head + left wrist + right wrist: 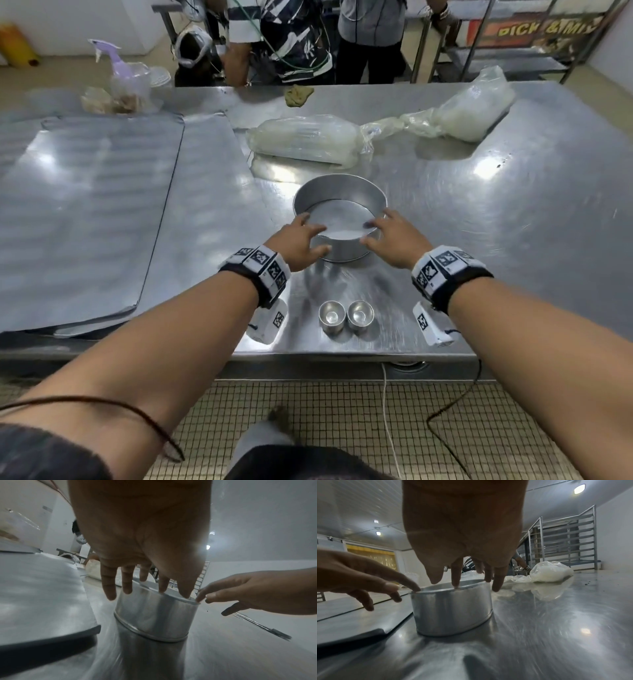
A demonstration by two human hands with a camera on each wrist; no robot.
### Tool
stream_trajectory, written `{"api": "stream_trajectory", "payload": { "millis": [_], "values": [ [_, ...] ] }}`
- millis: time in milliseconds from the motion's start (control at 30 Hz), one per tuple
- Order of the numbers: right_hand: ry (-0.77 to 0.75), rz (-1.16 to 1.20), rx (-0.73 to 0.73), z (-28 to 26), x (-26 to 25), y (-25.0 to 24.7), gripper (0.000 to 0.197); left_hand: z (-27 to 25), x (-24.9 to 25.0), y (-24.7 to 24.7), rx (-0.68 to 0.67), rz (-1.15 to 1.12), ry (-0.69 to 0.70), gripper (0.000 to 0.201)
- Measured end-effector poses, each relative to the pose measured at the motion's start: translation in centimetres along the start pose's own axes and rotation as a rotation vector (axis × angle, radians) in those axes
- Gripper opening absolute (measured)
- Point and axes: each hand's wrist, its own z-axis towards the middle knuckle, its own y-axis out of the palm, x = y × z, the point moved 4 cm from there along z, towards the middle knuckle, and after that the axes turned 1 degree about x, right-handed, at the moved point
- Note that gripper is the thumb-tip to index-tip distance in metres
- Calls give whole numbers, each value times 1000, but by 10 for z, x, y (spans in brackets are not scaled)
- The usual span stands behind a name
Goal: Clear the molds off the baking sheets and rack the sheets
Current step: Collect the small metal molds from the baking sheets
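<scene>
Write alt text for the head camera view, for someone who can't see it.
Both hands, the left hand and right hand, reach with spread fingers onto the rim of a round metal cake pan standing on a steel table. Two small metal cup molds stand nearer the person, baking sheets lie left, and plastic bags sit behind.

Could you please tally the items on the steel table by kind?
Round pan: 1
Small cups: 2
Baking sheets: 2 showing, maybe more stacked
Plastic bags: 2
Spray bottle: 1
Rag: 1
Total: 9, leaving out the blurred clutter at the far left corner.
</scene>
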Motion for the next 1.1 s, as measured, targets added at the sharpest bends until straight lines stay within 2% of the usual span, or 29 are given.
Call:
{"api": "stream_trajectory", "payload": {
  "millis": [67, 167, 267, 333, 433, 500, 600, 633, 700, 800, 933, 1100],
  "values": [
    [22, -11, -6, -3, 3, 6, 39, -2, 0, 6, -26, -11, 4, 55],
    [-24, -18, 20, -12, 10, 9, 45, -12, 1, 2, 119, -104, 94, 37],
    [-64, 73, 109, -20, 15, 8, 42, -18, -11, -2, 223, -180, 50, 33],
    [-54, 77, 71, -20, 12, 8, 43, -19, -22, 0, 241, -193, -34, 44],
    [-1, 47, -6, -19, 6, 7, 36, -20, -30, 3, 237, -250, -183, 63],
    [2, 9, -23, -19, 5, 9, 39, -21, -24, 6, 194, -305, -172, 70],
    [56, 84, 62, -23, 16, 7, 28, -23, -19, 12, 138, -424, -172, 92],
    [75, 101, 76, -24, 22, 8, 44, -23, -20, 13, 132, -423, -186, 93],
    [105, 120, 66, -26, 33, 11, 71, -24, -23, 18, 126, -378, -192, 76],
    [138, 131, 39, -30, 44, 18, 78, -28, -22, 20, 144, -364, -138, 47],
    [150, 138, 40, -32, 47, 21, 80, -32, -26, 24, 147, -377, -120, 45],
    [156, 105, 4, -26, 45, 14, 72, -38, -27, 22, 141, -366, -144, 54]
  ]
}}
